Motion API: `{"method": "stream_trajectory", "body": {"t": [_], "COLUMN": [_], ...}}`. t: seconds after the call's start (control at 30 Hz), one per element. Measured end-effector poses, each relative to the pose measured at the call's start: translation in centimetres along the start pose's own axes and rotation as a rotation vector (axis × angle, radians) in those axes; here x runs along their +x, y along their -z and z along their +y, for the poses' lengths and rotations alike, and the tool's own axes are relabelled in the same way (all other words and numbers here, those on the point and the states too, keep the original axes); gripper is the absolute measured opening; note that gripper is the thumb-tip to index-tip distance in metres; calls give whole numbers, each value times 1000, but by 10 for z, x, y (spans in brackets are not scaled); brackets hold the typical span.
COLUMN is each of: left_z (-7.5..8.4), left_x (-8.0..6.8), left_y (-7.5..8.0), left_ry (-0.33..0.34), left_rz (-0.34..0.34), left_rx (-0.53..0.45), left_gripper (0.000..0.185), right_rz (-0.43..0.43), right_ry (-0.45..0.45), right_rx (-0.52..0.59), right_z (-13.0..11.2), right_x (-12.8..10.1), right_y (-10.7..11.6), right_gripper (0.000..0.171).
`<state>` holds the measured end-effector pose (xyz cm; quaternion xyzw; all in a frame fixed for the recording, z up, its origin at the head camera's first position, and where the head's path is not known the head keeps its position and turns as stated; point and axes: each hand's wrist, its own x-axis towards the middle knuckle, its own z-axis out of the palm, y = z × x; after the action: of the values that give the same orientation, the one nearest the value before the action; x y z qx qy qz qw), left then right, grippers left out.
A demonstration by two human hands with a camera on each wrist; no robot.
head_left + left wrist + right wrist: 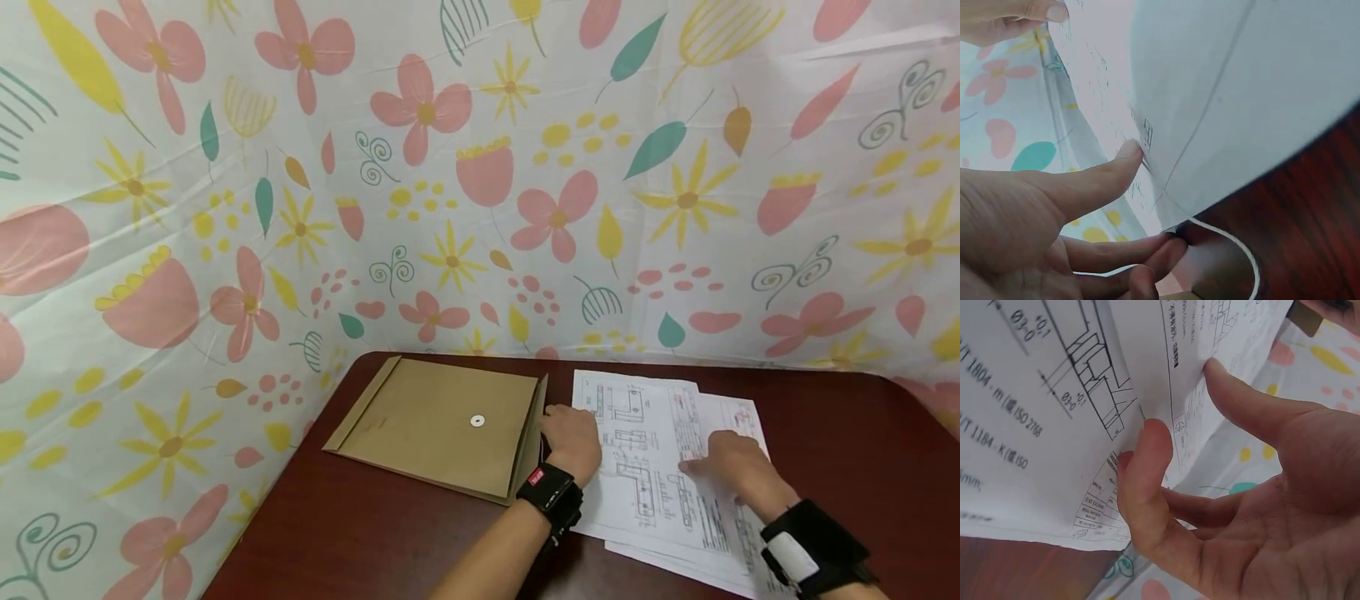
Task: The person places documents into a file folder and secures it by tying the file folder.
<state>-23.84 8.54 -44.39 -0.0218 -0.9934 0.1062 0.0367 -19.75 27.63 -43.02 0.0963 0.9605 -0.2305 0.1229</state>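
A floral cloth (480, 167), printed with pink flowers, yellow stars and green leaves, stands as a wall behind and to the left of a dark red table (375, 533). On the table lies one brown envelope (438, 425), flat, its flap open to the left and a single white round fastener at its middle. Just right of it lies a stack of printed sheets (652, 450) with technical drawings; at least three overlapping sheets show at the edges, though the exact count cannot be told.

Two forearms reach in from the bottom edge, each wearing one black wrist strap. The left hand (573, 442) lies knuckles-up at the left edge of the stack, right beside the envelope's open mouth. In the left wrist view its thumb (1110, 172) presses flat against the printed face of a sheet while the fingers (1147, 250) curl in beneath the paper's edge, so the hand pinches the sheets. A thin white string (1235, 247) loops on the table under that edge.

The right hand (731, 462) rests on the middle of the stack, fingers pointing left. In the right wrist view its thumb (1241, 403) and forefinger (1147, 469) lie fairly straight against the paper, spread apart, pressing it rather than clasping it.
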Motion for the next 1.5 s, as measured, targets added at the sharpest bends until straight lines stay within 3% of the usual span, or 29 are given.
{"method": "stream_trajectory", "body": {"t": [0.4, 0.6, 0.77, 0.97, 1.27, 1.37, 1.5], "left_z": [-4, -3, -1, -3, -7, -9, -12], "left_x": [9, 7, 7, 7, 10, 8, 5], "left_y": [-4, -4, -5, -6, -11, -12, -9], "left_ry": [-41, -50, -55, -61, -98, -119, -153], "left_rz": [37, 31, 34, 30, 117, 141, 202], "left_rx": [-144, -160, -158, -166, -217, -275, -399], "left_gripper": [13, 11, 13, 12, 10, 4, 14], "right_rz": [35, 95, 139, 105, 114, 132, 159], "right_ry": [21, 69, 107, 85, 90, 96, 93], "right_rx": [52, -54, -14, 36, 112, 96, 67], "right_z": [-5, -6, -9, -5, 5, 11, 18], "right_x": [2, -3, -4, 4, 6, 1, -5], "right_y": [-6, -10, -13, -15, -10, -7, 5], "right_gripper": [45, 42, 34, 37, 33, 27, 25]}}
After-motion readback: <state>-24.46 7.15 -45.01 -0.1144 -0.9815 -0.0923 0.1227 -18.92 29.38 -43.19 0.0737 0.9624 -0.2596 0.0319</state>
